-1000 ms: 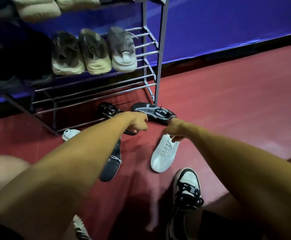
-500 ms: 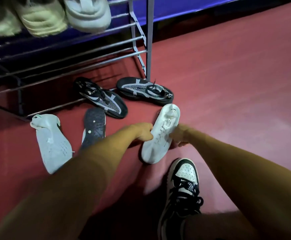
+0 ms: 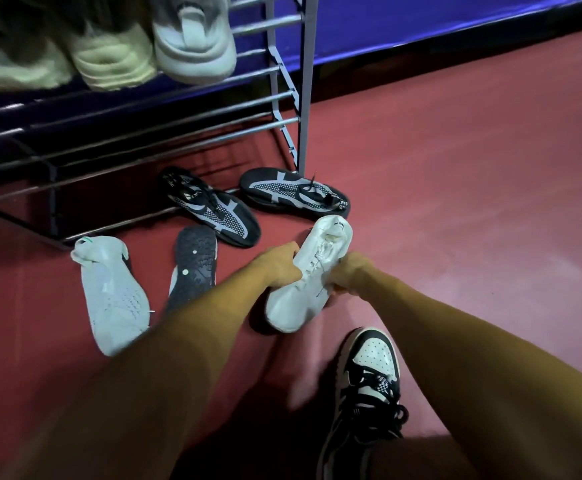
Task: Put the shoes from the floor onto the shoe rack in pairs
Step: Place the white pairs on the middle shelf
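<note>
I'd shift this crumpled white lace-up sneaker (image 3: 312, 275) into one hand and scoop up what looks like its mate — the white knit sneaker (image 3: 113, 299) lying on the red floor (image 3: 473, 220) by the grey metal shoe rack (image 3: 305, 81) — so both go up as a pair. Grip right now: left hand (image 3: 280, 263) curled round one side of the midfoot, right hand (image 3: 350, 271) round the other, both closed tight on it, shoe low in front of the rack.

Bare lower rails of the shoe rack (image 3: 306, 98), two black mesh shoes (image 3: 213, 211) lying before them, open red floor (image 3: 455, 202) rightward
</note>
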